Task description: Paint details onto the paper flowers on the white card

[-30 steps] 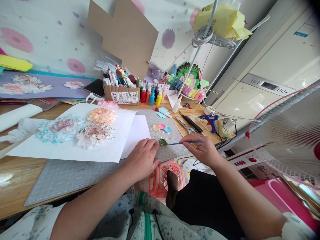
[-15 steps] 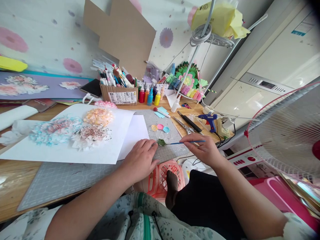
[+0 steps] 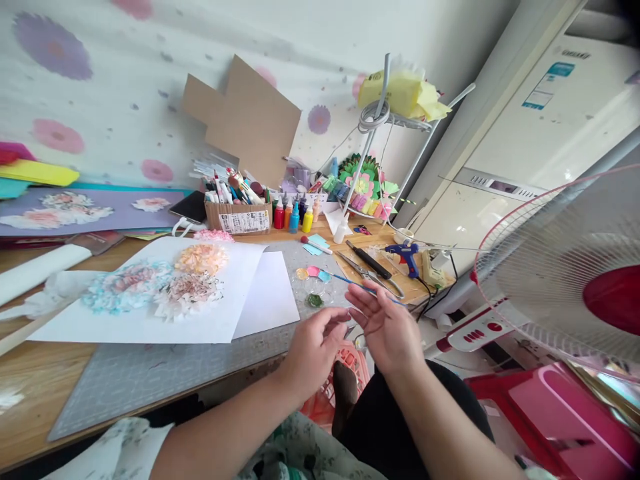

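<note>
My right hand (image 3: 393,330) is turned palm up with its fingers stretched out, above the front edge of the desk. Behind its fingers lies a thin blue paintbrush (image 3: 337,277), its tip end over the paint palette (image 3: 320,291). Loosely curled, my left hand (image 3: 315,347) is close to the right fingertips; whether they touch is unclear, and nothing shows in it. The clear palette has yellow, pink, blue and dark green paint wells. To the left, ruffled paper flowers (image 3: 193,293) in blue, orange and brownish tints lie on a white sheet (image 3: 200,330).
A grey cutting mat (image 3: 165,373) covers part of the desk. Scissors (image 3: 357,267), a black-handled tool (image 3: 370,260) and a blue glue gun (image 3: 405,255) lie at right. Paint bottles (image 3: 294,217) and a box of pens (image 3: 240,218) stand behind. A fan (image 3: 555,267) is close at right.
My right hand has let go of the paintbrush and turned palm up. My left hand has moved right, off the desk and away from the palette, towards it. The view has shifted.
</note>
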`<state>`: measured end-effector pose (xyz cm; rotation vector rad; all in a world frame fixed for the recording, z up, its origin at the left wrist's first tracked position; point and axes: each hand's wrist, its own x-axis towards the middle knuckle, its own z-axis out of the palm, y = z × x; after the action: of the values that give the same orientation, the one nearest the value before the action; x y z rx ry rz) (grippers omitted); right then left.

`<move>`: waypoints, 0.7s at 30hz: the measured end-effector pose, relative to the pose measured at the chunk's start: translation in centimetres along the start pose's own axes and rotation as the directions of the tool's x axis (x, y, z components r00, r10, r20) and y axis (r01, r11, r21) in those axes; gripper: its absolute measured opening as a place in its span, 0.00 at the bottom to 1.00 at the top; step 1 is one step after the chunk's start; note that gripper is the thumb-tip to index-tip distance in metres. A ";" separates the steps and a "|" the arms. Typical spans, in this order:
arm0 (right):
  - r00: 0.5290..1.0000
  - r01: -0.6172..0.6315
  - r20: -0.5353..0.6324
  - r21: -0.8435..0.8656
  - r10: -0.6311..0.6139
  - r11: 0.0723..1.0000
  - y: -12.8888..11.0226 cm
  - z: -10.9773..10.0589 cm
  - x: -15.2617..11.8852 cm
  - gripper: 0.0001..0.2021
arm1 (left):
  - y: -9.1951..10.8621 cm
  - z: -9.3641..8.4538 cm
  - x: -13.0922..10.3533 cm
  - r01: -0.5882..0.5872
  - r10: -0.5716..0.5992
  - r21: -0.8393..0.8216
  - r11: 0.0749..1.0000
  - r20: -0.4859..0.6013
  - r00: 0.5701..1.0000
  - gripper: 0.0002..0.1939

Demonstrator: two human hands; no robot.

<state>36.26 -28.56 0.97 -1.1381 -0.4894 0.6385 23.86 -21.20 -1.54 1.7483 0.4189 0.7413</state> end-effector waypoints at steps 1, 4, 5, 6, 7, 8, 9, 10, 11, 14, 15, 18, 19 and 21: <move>1.000 0.000 0.004 0.052 0.000 0.999 0.1 0.4 -0.7 0.14 | 0.3 0.9 0.3 0.028 -0.030 -0.089 0.996 -0.017 0.999 0.13; 1.000 0.013 0.005 0.166 -0.014 0.986 0.1 1.5 -2.1 0.14 | 1.0 2.4 1.2 0.087 -0.118 -0.281 0.956 -0.095 0.988 0.14; 1.000 0.020 0.002 0.192 -0.021 0.981 0.1 1.9 -2.5 0.15 | 1.2 2.6 1.3 0.096 -0.142 -0.322 0.942 -0.121 0.982 0.13; 1.000 0.027 -0.003 0.213 -0.027 0.977 0.1 2.4 -2.8 0.15 | 1.4 2.7 1.4 0.101 -0.161 -0.355 0.929 -0.143 0.977 0.13; 0.999 0.032 -0.006 0.230 -0.032 0.973 0.1 2.8 -3.0 0.15 | 1.6 2.8 1.4 0.105 -0.176 -0.381 0.919 -0.157 0.972 0.11; 0.999 0.036 -0.008 0.244 -0.035 0.969 0.1 3.2 -3.1 0.15 | 1.8 2.8 1.4 0.107 -0.188 -0.403 0.909 -0.168 0.968 0.10; 0.999 0.038 -0.008 0.254 -0.037 0.966 0.2 3.5 -3.3 0.16 | 1.9 2.8 1.4 0.107 -0.197 -0.423 0.900 -0.177 0.964 0.10; 0.999 0.037 -0.006 0.263 -0.037 0.964 0.2 3.9 -3.4 0.16 | 2.0 2.8 1.3 0.104 -0.205 -0.441 0.891 -0.189 0.960 0.10; 0.999 0.034 -0.002 0.269 -0.035 0.963 0.3 4.2 -3.5 0.17 | 2.1 2.9 1.2 0.094 -0.211 -0.459 0.883 -0.209 0.955 0.11; 1.000 0.021 0.007 0.279 -0.024 0.960 0.6 4.6 -3.8 0.17 | 2.1 3.1 0.9 0.025 -0.202 -0.494 0.869 -0.308 0.930 0.12; 1.000 0.019 0.004 0.281 -0.021 0.960 0.8 4.6 -3.9 0.17 | 2.0 3.2 0.8 -0.001 -0.193 -0.498 0.867 -0.339 0.921 0.12; 1.000 0.018 -0.017 0.283 -0.013 0.959 1.2 4.5 -4.1 0.16 | 1.8 3.6 0.4 -0.038 -0.175 -0.504 0.863 -0.369 0.913 0.10; 1.000 0.016 -0.023 0.281 -0.010 0.960 1.4 4.4 -4.1 0.16 | 1.7 3.7 0.3 -0.038 -0.176 -0.510 0.859 -0.364 0.915 0.10; 0.999 0.027 -0.044 0.254 -0.016 0.967 1.7 4.3 -4.0 0.16 | 1.7 3.9 0.2 -0.033 -0.184 -0.533 0.845 -0.350 0.919 0.10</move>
<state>30.14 -27.95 0.76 -0.8997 -0.3712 0.6379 26.40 -24.43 -0.52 1.0506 0.4919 1.0406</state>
